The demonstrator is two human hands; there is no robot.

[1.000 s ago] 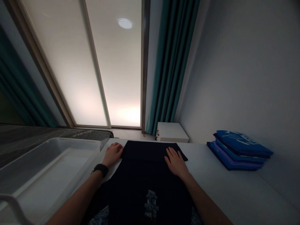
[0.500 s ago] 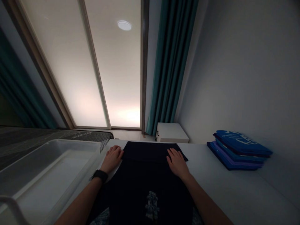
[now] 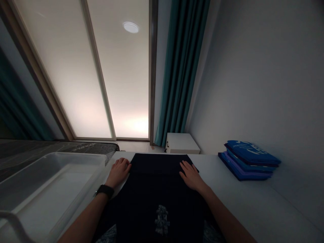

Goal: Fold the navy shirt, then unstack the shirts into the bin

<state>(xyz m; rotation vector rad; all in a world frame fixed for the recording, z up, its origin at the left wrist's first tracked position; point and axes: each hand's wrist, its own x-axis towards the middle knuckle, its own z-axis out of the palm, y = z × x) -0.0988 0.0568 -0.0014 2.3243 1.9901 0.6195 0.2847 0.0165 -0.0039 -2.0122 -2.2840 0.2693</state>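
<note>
On dark cloth (image 3: pixel 157 165), right hand (image 3: pixel 191 176) lies flat, left hand (image 3: pixel 117 172) half-curled alongside, grip unclear.

Frosted panels (image 3: pixel 123 81) glow brightest near the bottom in a dim view stretched toward its edges

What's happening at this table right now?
A person has both bare hands at a dark cloth spread on a white table. The right hand lies flat on its far right part; the left hand is at its far left edge, though its grip is hard to make out. A folded blue and purple stack sits to the right, and a translucent bin stands to the left.
</note>
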